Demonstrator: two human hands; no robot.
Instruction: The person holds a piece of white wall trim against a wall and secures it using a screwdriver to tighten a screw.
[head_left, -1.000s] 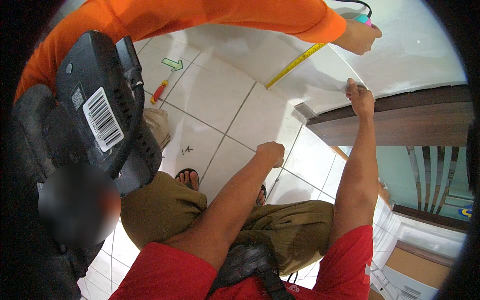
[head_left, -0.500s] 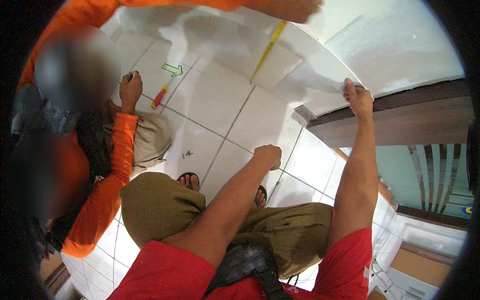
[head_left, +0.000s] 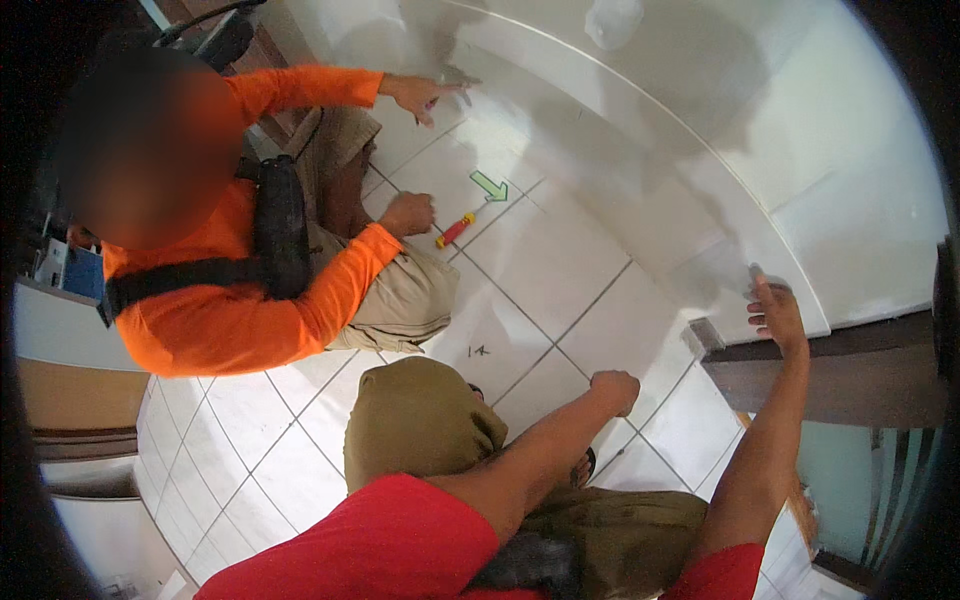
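Note:
My right hand (head_left: 775,315) is stretched out with its fingers spread, at the lower corner of a large white panel (head_left: 700,150); it grips nothing. My left hand (head_left: 615,388) is a closed fist held over the tiled floor (head_left: 560,260), with nothing visible in it. My knee in olive trousers (head_left: 415,420) is bent below it. A co-worker in an orange sleeve (head_left: 250,320) crouches at the left, with one hand (head_left: 430,95) on the panel's far end and the other hand (head_left: 408,213) resting by a knee.
A red and yellow screwdriver (head_left: 455,230) lies on the tiles beside a green arrow sticker (head_left: 489,185). A dark wooden frame (head_left: 820,380) runs along the right under the panel. Pen marks (head_left: 478,351) are on one tile.
The view has swung left. The co-worker has dropped into a crouch at the left, and the yellow tape is out of sight. My right hand has let go of the panel's edge and spread its fingers.

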